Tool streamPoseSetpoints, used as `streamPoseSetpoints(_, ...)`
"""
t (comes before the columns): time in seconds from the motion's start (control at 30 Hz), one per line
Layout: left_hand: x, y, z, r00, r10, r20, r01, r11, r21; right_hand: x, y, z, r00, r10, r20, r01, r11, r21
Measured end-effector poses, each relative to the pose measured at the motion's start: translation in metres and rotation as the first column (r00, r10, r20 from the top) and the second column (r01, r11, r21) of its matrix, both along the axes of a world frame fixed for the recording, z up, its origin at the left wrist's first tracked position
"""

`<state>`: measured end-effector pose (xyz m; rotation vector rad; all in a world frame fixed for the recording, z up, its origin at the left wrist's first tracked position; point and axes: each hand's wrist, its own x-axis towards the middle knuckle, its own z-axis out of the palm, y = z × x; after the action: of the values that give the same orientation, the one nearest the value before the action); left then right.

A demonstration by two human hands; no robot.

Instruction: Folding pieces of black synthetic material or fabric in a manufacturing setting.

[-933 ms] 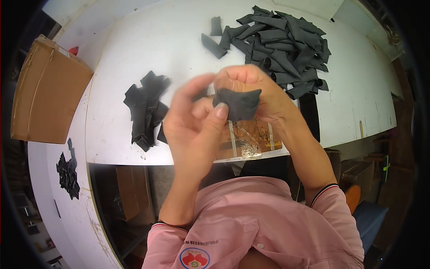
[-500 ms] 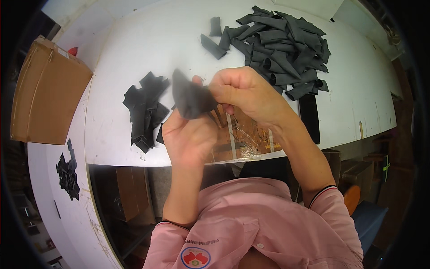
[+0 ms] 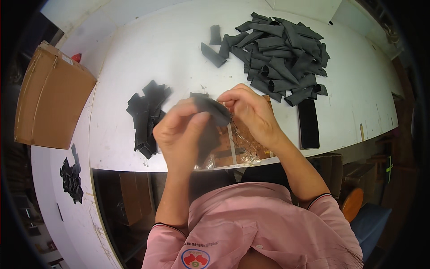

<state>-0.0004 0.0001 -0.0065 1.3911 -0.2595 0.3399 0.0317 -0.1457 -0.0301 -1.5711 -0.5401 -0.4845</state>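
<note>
My left hand [image 3: 179, 132] is closed on a dark grey fabric tube [image 3: 214, 112], thumb on the near side; part of the cloth hangs blurred below the fingers. At the tube's right end, the bent fingertips of my right hand [image 3: 256, 114] pinch its edge. Both hands are above a brown, taped cardboard sheet [image 3: 251, 139] at the table's front edge. Left of my left hand lies a stack of flat black fabric pieces [image 3: 147, 117]. Farther off on the right is a big heap of similar grey tubes [image 3: 286, 54].
A flat black slab [image 3: 308, 127] lies on the white table [image 3: 349, 94], right of the cardboard. Two or so loose tubes [image 3: 213, 54] lie left of the heap. A cardboard box [image 3: 53, 98] stands at the left, and black scraps [image 3: 71, 181] lie on the side table.
My left hand has turned over the tube, its thumb now on the near side. The tube has swung to the right and down, and my right hand has shifted slightly right and nearer.
</note>
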Motion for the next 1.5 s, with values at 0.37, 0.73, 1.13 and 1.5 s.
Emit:
streamPoseSetpoints(0.37,-0.002,-0.006,-0.013,0.989,-0.067,-0.135,0.02,0.948,-0.317,-0.005,-0.01,0.009,0.996,0.075,-0.055,-0.09,0.658,-0.748)
streamPoseSetpoints(0.73,0.011,-0.019,0.014,0.982,-0.096,-0.164,0.146,0.933,0.33,-0.008,-0.012,-0.008,0.994,0.075,-0.081,-0.109,0.766,-0.634)
streamPoseSetpoints(1.13,0.006,-0.012,0.021,0.993,-0.118,0.024,0.119,0.993,-0.02,-0.009,-0.008,0.018,0.985,0.107,-0.139,-0.167,0.81,-0.563)
streamPoseSetpoints(1.5,0.001,-0.014,0.027,0.993,-0.114,-0.019,0.111,0.987,-0.113,-0.015,-0.008,0.015,0.974,0.03,-0.225,-0.184,0.683,-0.707)
